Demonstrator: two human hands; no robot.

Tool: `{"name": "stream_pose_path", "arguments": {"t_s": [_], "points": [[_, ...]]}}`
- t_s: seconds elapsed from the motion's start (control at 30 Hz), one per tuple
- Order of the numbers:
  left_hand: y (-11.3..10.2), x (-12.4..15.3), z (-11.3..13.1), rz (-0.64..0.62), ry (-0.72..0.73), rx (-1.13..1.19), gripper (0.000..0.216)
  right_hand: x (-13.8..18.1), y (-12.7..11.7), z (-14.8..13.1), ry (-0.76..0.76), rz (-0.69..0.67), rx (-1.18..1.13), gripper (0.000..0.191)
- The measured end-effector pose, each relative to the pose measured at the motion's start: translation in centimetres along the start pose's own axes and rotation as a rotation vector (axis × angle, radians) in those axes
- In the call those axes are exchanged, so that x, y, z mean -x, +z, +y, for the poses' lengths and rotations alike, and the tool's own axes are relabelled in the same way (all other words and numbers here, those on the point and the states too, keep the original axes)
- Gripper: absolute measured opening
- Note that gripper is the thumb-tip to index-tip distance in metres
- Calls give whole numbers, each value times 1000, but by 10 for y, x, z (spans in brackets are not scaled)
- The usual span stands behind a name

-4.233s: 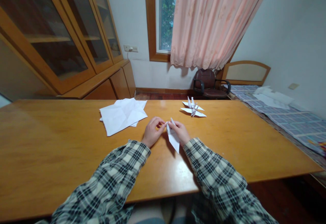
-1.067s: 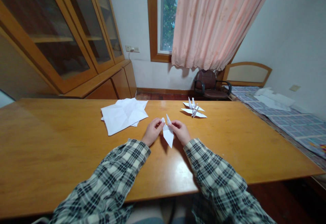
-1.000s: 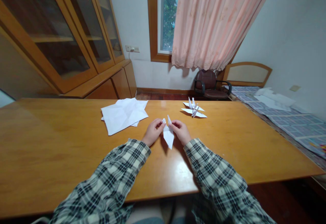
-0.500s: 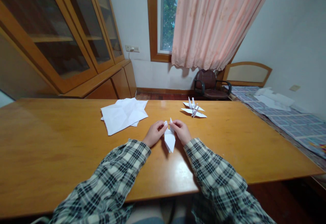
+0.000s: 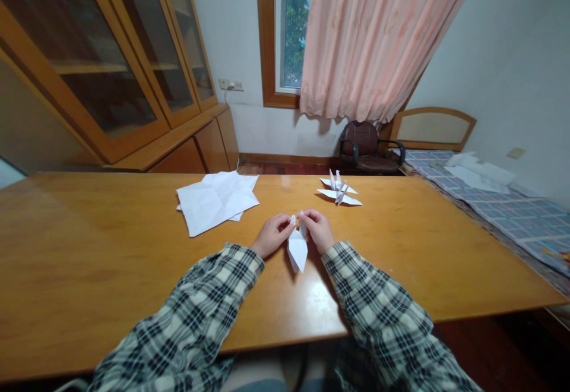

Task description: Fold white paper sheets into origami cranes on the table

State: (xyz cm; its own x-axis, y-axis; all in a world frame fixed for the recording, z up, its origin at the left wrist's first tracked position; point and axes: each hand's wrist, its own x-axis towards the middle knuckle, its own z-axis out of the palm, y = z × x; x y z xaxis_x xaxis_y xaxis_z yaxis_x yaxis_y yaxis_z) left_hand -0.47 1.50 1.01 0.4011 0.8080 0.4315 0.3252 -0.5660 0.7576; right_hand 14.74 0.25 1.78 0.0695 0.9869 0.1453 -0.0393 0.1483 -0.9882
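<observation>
Between my hands is a white folded paper crane (image 5: 298, 248), its broad folded part pointing down toward me. My left hand (image 5: 273, 235) pinches a narrow upper point of it on the left. On the other side, my right hand (image 5: 317, 230) pinches the right-hand upper point between thumb and fingers. The fingers cover parts of both narrow points. Beyond my right hand, two finished-looking paper cranes (image 5: 340, 192) sit close together with wings spread.
Several creased white paper sheets (image 5: 218, 199) lie overlapping at the table's far left of centre. The wooden table (image 5: 111, 261) ends at a front edge near my lap. A glass-door cabinet (image 5: 133, 53), an armchair (image 5: 363, 142) and a bed (image 5: 499, 202) stand beyond it.
The crane has shifted slightly toward me and to the right. Its right-hand point, sticking up above my right fingers before, now shows less, with those fingers nearer its tip.
</observation>
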Motion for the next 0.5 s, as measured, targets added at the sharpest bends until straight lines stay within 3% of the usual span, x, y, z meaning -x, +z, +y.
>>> {"name": "stream_pose_path", "arguments": {"t_s": [0.5], "points": [[0, 1, 6, -97, -63, 83, 29, -3, -3, 0, -70, 71, 67, 36]]}}
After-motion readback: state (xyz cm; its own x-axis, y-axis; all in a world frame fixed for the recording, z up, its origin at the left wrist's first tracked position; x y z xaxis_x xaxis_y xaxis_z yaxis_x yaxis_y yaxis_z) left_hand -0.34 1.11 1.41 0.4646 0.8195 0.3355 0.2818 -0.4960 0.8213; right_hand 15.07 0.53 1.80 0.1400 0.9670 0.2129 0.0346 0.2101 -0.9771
